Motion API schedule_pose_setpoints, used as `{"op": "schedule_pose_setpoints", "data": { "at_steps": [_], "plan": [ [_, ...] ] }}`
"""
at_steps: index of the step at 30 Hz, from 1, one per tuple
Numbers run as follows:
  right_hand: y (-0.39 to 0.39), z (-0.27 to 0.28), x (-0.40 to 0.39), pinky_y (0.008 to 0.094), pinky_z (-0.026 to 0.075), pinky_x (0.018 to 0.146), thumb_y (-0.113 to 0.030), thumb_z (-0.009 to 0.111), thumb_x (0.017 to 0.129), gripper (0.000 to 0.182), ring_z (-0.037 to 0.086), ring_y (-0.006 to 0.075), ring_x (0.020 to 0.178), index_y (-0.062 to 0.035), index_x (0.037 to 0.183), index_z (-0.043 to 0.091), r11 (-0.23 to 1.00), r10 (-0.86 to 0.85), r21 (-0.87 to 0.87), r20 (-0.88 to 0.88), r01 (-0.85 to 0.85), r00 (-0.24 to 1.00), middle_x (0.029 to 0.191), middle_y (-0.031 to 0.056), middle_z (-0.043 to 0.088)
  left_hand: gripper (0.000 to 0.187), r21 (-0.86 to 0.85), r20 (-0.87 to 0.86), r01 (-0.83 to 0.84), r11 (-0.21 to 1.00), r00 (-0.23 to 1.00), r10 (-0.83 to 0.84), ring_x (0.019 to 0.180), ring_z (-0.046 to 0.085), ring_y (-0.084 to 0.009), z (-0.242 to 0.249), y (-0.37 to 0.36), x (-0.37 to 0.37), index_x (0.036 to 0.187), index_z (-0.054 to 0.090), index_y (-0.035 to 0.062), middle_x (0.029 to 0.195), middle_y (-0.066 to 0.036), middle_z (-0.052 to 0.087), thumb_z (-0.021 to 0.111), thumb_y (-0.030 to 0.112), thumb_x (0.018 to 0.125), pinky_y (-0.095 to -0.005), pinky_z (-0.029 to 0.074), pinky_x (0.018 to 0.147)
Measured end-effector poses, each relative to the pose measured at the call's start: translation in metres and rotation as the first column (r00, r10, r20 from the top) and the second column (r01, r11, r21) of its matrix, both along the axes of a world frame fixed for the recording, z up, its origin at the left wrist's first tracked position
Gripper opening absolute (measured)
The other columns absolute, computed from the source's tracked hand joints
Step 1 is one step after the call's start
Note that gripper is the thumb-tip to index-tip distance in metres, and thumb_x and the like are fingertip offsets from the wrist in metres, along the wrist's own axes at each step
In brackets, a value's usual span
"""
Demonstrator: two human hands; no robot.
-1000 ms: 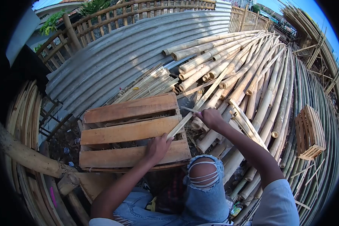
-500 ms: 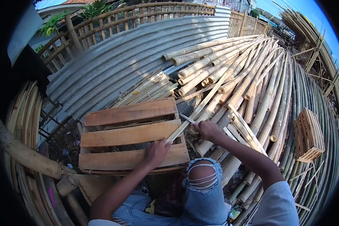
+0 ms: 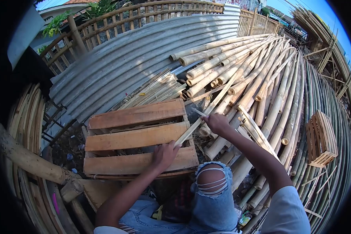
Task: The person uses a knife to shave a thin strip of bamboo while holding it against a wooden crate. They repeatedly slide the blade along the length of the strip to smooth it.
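My left hand [image 3: 165, 155] is closed around the near end of a long, split bamboo strip [image 3: 190, 131], over the right side of a slatted wooden crate [image 3: 138, 137]. The strip slants away from me, up over the pile of bamboo poles. Farther along it, my right hand [image 3: 217, 124] grips a knife [image 3: 199, 112], its handle hidden in the fist. The pale blade points up and to the left, right at the strip's edge. My bent knee [image 3: 212, 195] in torn jeans rises between my arms.
Thick bamboo poles [image 3: 275, 93] fan out ahead and to the right. Thin split strips [image 3: 156, 91] lie behind the crate, before a corrugated metal sheet [image 3: 144, 46]. Another crate [image 3: 321, 138] rests on greener poles at right. A stout pole [image 3: 31, 158] crosses the left side.
My right hand and the knife have moved a little farther up the bamboo strip, away from me. The left hand keeps its grip on the near end. The view has shifted slightly.
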State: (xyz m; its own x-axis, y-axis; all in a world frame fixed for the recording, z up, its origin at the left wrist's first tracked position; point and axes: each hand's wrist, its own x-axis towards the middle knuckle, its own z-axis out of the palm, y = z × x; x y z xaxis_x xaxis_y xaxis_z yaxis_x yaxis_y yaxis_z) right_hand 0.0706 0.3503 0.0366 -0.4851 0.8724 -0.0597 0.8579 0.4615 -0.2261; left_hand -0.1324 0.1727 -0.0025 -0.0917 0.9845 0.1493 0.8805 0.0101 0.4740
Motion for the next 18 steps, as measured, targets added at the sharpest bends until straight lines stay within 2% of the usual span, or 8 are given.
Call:
{"op": "schedule_pose_setpoints", "data": {
  "at_steps": [3,5,7,9,10,13,14,18],
  "plan": [
    [-0.017,-0.006,0.001,0.0494,0.05,0.068,-0.057,0.034,0.092,0.068,0.064,0.04,0.075,0.0007,0.074,0.064,0.992,0.118,-0.049,0.074,-0.114,0.99,0.075,0.0233,0.064,0.034,0.006,0.013,0.002,1.0,1.0,-0.002,0.065,0.061,-0.0418,0.006,0.003,0.0,0.085,0.059,0.0034,0.064,-0.021,0.061,0.053,0.036,0.091,-0.051,0.048,0.06],
    [0.025,-0.003,0.021,0.0489,0.05,0.067,-0.058,0.034,0.092,0.067,0.064,0.0398,0.074,-0.0001,0.075,0.064,0.994,-0.111,-0.004,-0.006,0.111,0.994,0.074,0.0232,0.063,0.033,-0.021,0.032,0.009,1.0,0.999,-0.008,0.065,0.061,-0.042,0.005,-0.003,0.002,0.085,0.059,0.0034,0.063,-0.021,0.06,0.053,0.036,0.091,-0.0512,0.048,0.06],
    [0.03,0.004,0.024,0.0495,0.049,0.07,-0.058,0.033,0.093,0.068,0.063,0.0406,0.076,0.0008,0.075,0.064,0.994,-0.105,0.009,0.013,0.105,0.994,0.075,0.0241,0.063,0.033,-0.014,0.039,0.001,1.0,0.999,0.0,0.065,0.061,-0.042,0.003,0.0,0.001,0.084,0.059,0.0033,0.063,-0.021,0.06,0.053,0.036,0.091,-0.0515,0.048,0.06],
    [0.0,-0.004,0.008,0.05,0.048,0.074,-0.057,0.033,0.093,0.069,0.063,0.0417,0.079,0.0016,0.075,0.064,0.993,-0.032,-0.118,-0.068,0.024,0.997,0.078,0.0256,0.063,0.033,-0.036,0.031,0.001,0.999,1.0,0.0,0.065,0.061,-0.042,0.007,0.0,0.002,0.084,0.059,0.0033,0.063,-0.021,0.06,0.053,0.036,0.091,-0.0515,0.048,0.06],
    [-0.019,0.001,0.001,0.0504,0.047,0.078,-0.057,0.033,0.093,0.069,0.062,0.043,0.083,0.0022,0.074,0.063,0.989,0.042,-0.144,0.012,-0.04,0.999,0.081,0.0271,0.063,0.033,-0.058,0.025,-0.001,0.998,1.0,0.003,0.065,0.061,-0.0421,0.008,-0.001,0.003,0.084,0.059,0.0033,0.063,-0.021,0.06,0.053,0.036,0.091,-0.0515,0.047,0.059],
    [0.012,0.0,0.019,0.0467,0.051,0.066,-0.056,0.035,0.093,0.068,0.064,0.0383,0.073,0.0014,0.071,0.063,1.0,-0.024,0.009,0.053,0.024,0.998,0.072,0.0228,0.064,0.033,-0.024,0.021,0.005,1.0,1.0,-0.004,0.065,0.061,-0.0421,0.008,-0.002,0.003,0.084,0.059,0.0035,0.064,-0.021,0.06,0.054,0.036,0.091,-0.0514,0.047,0.06],
    [0.05,-0.015,0.038,0.0457,0.05,0.059,-0.056,0.035,0.093,0.067,0.064,0.0369,0.066,-0.0001,0.067,0.063,0.982,-0.083,0.171,0.016,0.08,0.996,0.065,0.0196,0.063,0.033,-0.031,0.017,0.007,1.0,1.0,-0.006,0.065,0.061,-0.0421,0.007,-0.003,0.004,0.084,0.059,0.0035,0.064,-0.021,0.06,0.054,0.036,0.091,-0.0514,0.047,0.06],
    [0.025,-0.013,0.018,0.0479,0.049,0.063,-0.054,0.033,0.094,0.067,0.061,0.0408,0.068,0.001,0.068,0.062,1.0,0.015,0.011,-0.061,-0.014,0.998,0.067,0.0234,0.061,0.033,-0.047,0.05,0.003,0.999,0.999,-0.001,0.065,0.061,-0.042,0.009,-0.002,0.003,0.086,0.059,0.0039,0.064,-0.021,0.06,0.053,0.036,0.091,-0.0512,0.046,0.062]
  ]
}}
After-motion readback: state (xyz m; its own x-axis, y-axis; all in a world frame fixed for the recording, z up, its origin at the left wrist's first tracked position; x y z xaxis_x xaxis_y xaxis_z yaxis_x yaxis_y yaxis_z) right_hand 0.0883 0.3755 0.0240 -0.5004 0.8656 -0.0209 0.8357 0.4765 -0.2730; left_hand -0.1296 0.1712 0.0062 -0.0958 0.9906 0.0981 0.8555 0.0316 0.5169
